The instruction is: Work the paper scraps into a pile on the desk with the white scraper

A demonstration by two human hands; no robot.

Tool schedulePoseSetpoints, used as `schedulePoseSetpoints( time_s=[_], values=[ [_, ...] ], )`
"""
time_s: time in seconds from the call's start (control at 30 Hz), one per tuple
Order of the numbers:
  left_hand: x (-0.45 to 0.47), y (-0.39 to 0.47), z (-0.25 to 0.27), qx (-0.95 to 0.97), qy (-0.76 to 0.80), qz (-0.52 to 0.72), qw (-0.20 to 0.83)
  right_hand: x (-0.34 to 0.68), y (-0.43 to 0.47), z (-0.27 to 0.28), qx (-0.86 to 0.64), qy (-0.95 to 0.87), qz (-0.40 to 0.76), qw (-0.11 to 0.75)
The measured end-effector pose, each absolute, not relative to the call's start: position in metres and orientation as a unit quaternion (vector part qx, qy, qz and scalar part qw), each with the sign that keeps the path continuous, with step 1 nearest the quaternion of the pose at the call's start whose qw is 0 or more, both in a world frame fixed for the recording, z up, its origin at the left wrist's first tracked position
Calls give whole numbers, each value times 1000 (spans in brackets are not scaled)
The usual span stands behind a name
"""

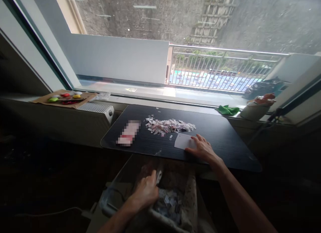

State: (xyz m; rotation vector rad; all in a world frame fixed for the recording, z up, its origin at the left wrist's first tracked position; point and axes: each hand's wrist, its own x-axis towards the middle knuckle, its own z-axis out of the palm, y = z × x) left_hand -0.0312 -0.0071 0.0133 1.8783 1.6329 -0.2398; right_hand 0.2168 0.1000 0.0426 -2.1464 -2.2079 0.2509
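Note:
My right hand (202,148) lies over a white card (182,141) on the dark tabletop (225,139), fingers spread and touching it. Just beyond the card is a long heap of small cut paper pieces (168,125). My left hand (146,189) is low in front of the table with its fingers closed. A pale, narrow object (159,176) shows beside its thumb, too dim to name. Right of that hand, an open pale cloth or bag (191,192) holds more paper scraps (172,199).
A blurred pink-and-white item (128,133) lies on the table's left side. A cardboard piece (45,98) with colourful items sits on the left ledge, above a radiator (99,110). A green cloth (227,109) and a pale container (257,109) stand right, by the window.

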Motion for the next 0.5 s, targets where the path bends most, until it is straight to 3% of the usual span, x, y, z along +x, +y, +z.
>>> schedulePoseSetpoints(
  time_s=[0.3,0.43,0.5],
  values=[
    [-15,-34,29,667,665,-91,322,224,116,57,-662,-740,119,-23],
    [-5,-42,44,632,699,-56,330,241,127,48,-669,-725,155,56],
    [-1,-42,48,625,706,-56,330,250,134,42,-638,-727,225,118]
  ],
)
